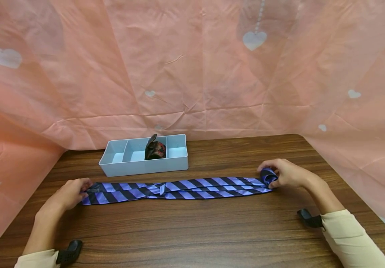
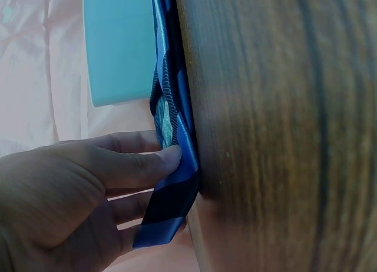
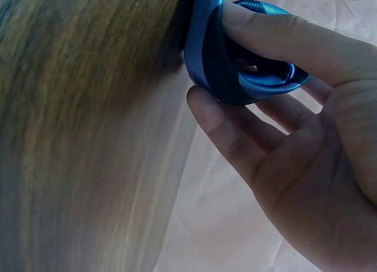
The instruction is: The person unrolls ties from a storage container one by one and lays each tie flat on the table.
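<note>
A necktie point(image 1: 192, 189) with purple-blue and black diagonal stripes lies stretched across the table, its underside with the keeper loop facing up. Its right end is coiled into a small roll point(image 3: 221, 60), which my right hand point(image 1: 287, 173) holds between thumb and fingers. At the other end, my left hand point(image 1: 66, 195) pinches the tie near its tip; in the left wrist view the thumb lies on top of the striped cloth point(image 2: 171, 195) and the fingers are behind it. Part of the roll is hidden by the right thumb and fingers.
Behind the tie stands a light blue tray point(image 1: 145, 166) split into several compartments. One compartment holds a rolled dark tie with a red pattern point(image 1: 158, 149). The wooden table point(image 1: 192, 230) ends at a pink curtain point(image 1: 192, 74) with white hearts at the back and sides.
</note>
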### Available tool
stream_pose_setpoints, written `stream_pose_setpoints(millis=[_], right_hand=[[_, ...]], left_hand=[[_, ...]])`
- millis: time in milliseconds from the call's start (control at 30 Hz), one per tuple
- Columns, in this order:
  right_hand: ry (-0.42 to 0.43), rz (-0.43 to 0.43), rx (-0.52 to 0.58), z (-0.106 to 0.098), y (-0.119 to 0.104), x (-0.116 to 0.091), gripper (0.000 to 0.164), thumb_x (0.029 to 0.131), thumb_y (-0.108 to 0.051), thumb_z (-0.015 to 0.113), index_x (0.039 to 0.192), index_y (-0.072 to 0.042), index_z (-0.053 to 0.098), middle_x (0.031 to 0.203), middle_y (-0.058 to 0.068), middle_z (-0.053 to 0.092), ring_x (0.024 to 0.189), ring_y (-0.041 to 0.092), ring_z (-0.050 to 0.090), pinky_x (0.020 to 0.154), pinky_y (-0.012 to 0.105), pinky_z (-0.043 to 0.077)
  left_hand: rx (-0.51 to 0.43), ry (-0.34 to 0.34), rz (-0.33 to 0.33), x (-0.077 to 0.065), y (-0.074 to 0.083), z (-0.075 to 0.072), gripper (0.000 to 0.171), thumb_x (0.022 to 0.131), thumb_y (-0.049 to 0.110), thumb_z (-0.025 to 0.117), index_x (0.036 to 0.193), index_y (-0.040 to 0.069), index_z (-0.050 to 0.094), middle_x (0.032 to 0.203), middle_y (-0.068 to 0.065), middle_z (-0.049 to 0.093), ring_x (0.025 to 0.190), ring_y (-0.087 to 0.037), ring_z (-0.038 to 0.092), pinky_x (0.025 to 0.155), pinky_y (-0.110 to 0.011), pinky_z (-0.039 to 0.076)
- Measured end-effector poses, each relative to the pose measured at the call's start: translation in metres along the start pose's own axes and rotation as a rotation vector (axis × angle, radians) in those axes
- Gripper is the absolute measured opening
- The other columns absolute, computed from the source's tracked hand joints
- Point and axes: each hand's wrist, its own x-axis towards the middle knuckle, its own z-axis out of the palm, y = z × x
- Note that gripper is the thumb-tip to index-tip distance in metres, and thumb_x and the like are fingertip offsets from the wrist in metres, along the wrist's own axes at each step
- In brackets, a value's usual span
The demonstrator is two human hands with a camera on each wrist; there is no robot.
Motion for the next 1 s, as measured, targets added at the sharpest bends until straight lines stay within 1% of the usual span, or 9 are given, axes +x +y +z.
stream_pose_setpoints(millis=[100,200,300,433,567,667,867,1000], right_hand=[[0.007,0.006,0.003,-0.0012,0.0014,-0.0011,0.046,0.073,-0.004,0.091,0.113,-0.004,0.069,0.111,0.007,0.072,0.105,0.027,0.063,0.088,0.053,0.056],[0.019,0.018,0.012,-0.003,0.0025,-0.0027,0.044,0.074,-0.005,0.091,0.112,-0.004,0.068,0.111,0.008,0.072,0.108,0.03,0.063,0.089,0.058,0.055],[0.031,0.027,0.013,-0.0043,0.0026,-0.0036,0.043,0.076,-0.007,0.09,0.113,-0.003,0.068,0.112,0.008,0.072,0.11,0.031,0.064,0.09,0.057,0.055],[0.033,0.018,0.009,-0.005,0.0027,-0.0039,0.044,0.078,-0.008,0.089,0.115,-0.002,0.067,0.114,0.011,0.072,0.112,0.032,0.064,0.089,0.055,0.056],[0.033,0.01,0.006,-0.0047,0.0028,-0.0036,0.044,0.078,-0.008,0.09,0.115,-0.002,0.067,0.115,0.013,0.072,0.112,0.033,0.064,0.089,0.053,0.056],[0.031,0.011,0.0,-0.0046,0.0033,-0.0037,0.044,0.078,-0.008,0.089,0.115,-0.002,0.067,0.115,0.013,0.072,0.112,0.033,0.064,0.088,0.053,0.056],[0.025,0.018,0.012,-0.0047,0.0029,-0.0036,0.043,0.079,-0.008,0.089,0.115,-0.001,0.067,0.115,0.011,0.072,0.113,0.035,0.063,0.089,0.053,0.056],[0.029,0.008,0.011,-0.0046,0.0032,-0.0033,0.043,0.079,-0.008,0.089,0.115,-0.001,0.067,0.115,0.013,0.072,0.113,0.037,0.064,0.089,0.055,0.056]], left_hand=[[0.0,-0.002,0.0,0.0002,-0.0001,0.0,0.023,0.081,-0.017,0.071,0.102,-0.011,0.065,0.088,-0.018,0.065,0.082,-0.034,0.061,0.076,-0.059,0.053],[-0.005,-0.007,-0.003,0.0003,-0.0002,-0.0005,0.023,0.081,-0.017,0.071,0.103,-0.011,0.065,0.089,-0.019,0.066,0.082,-0.035,0.061,0.077,-0.059,0.053],[-0.01,-0.015,-0.008,0.0001,0.0,-0.0008,0.023,0.082,-0.017,0.071,0.104,-0.011,0.065,0.089,-0.019,0.066,0.083,-0.034,0.061,0.077,-0.059,0.053],[-0.013,-0.024,-0.019,-0.0005,0.0006,-0.0009,0.024,0.082,-0.016,0.07,0.105,-0.011,0.065,0.09,-0.018,0.065,0.083,-0.033,0.06,0.077,-0.058,0.053],[-0.006,-0.04,-0.047,0.0004,0.0037,-0.0017,0.025,0.084,-0.016,0.069,0.108,-0.012,0.064,0.092,-0.019,0.066,0.086,-0.035,0.061,0.079,-0.06,0.053],[0.001,-0.046,-0.056,0.0011,0.0044,-0.0018,0.027,0.084,-0.015,0.069,0.11,-0.013,0.064,0.095,-0.022,0.067,0.088,-0.036,0.062,0.081,-0.061,0.052],[-0.005,0.002,-0.007,-0.0004,-0.001,0.0006,0.024,0.081,-0.016,0.071,0.104,-0.01,0.065,0.088,-0.016,0.065,0.083,-0.033,0.061,0.075,-0.056,0.053],[-0.013,0.016,0.003,-0.0008,-0.0029,0.0013,0.022,0.081,-0.016,0.072,0.101,-0.008,0.066,0.086,-0.013,0.064,0.081,-0.031,0.059,0.073,-0.053,0.052]])
